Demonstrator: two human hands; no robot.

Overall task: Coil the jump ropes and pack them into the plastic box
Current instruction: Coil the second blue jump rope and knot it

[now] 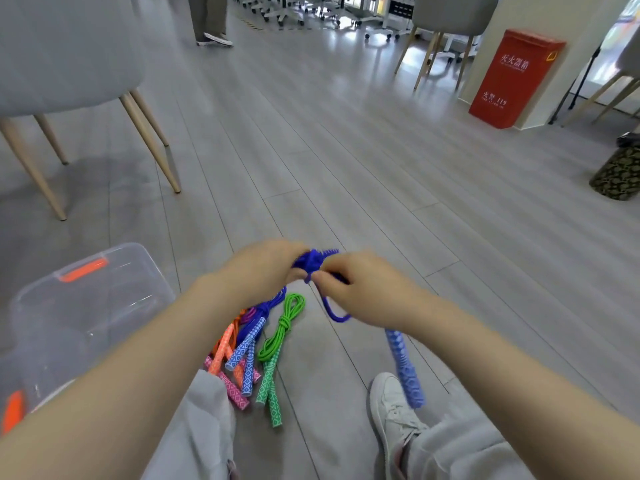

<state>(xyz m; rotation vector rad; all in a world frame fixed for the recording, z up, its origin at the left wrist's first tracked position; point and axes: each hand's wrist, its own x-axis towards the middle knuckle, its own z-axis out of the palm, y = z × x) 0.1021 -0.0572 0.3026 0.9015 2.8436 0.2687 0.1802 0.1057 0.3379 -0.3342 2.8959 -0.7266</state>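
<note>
My left hand (258, 271) grips a bunched coil of a blue jump rope (313, 263) above the floor. My right hand (367, 289) pinches the same rope close beside it, and a loop hangs under that hand. One patterned blue handle (405, 370) dangles below my right wrist. On the floor under my hands lie coiled ropes: a green one (282, 329), another blue one (254, 336), an orange one (227, 348) and a pink one (230, 384). The clear plastic box (41, 306) with orange latches stands at my lower left.
A grey chair (62, 53) on wooden legs stands at the far left. A red cabinet (512, 77) leans on the wall at the right, with a dark patterned stool (616, 174) nearer. My knee and white shoe (394, 410) are at the bottom. A person's legs (209, 19) stand far back.
</note>
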